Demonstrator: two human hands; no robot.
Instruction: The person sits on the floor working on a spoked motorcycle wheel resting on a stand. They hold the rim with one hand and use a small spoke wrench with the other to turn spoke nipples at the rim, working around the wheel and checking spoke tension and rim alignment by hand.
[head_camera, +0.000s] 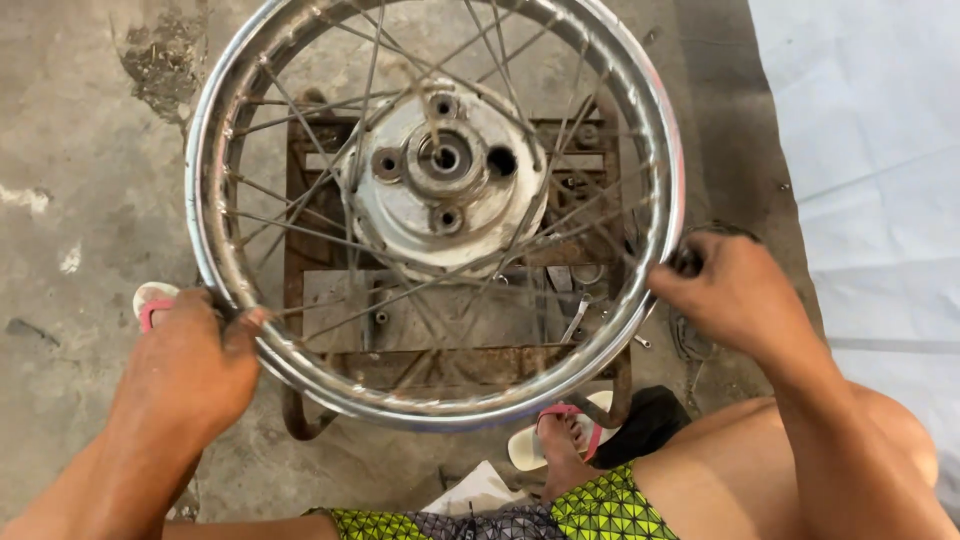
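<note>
Seen from above: a spoked wheel rim, chrome, lying roughly flat on a rusty metal stand set on the concrete floor. Held at both sides. Left hand closed over the lower-left arc of the rim, thumb hooked inward toward the spokes, fingers curled under and out of sight. Right hand clamped on the right arc, knuckles up, fingers wrapped round the outer edge. Each grip fully closed on the rim, nothing else in either. Hub sitting between and beyond both hands, nearer the far side of the wheel, pale grey with a central bore and several round holes about it. Loose tools visible through the spokes on the stand's lower shelf, just inside the right hand. Pink-strapped sandal on a foot just below the near arc of the rim; another sandal beside the left hand. Green patterned shorts at the bottom edge. Pale sheet spread on the floor to the right.
</note>
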